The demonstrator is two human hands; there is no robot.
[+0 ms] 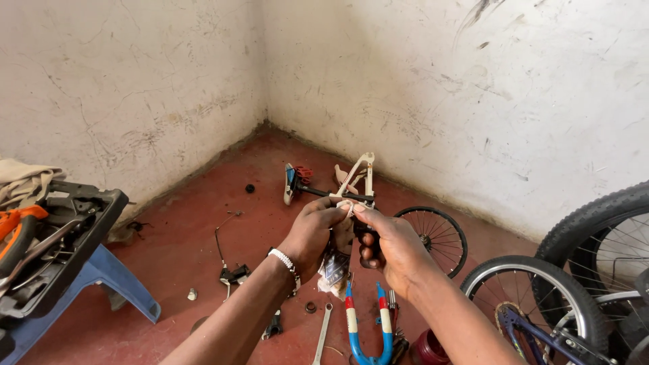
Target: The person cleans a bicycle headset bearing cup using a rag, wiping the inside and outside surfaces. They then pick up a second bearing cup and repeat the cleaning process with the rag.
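Two hands, left hand and right hand, pinching one white frame (wrapped), three wheels, one wrench on floor.

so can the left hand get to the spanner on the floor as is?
Probably not as is: the left hand is pinched, together with the right hand, on the small bike frame. The spanner lies uncovered just below, so once that grip is released the path looks free.

Both hands meet over a red floor: the left hand and right hand pinch a pale wrapped part. Below lie a blue fork and a wrench; a small wheel stands beyond.
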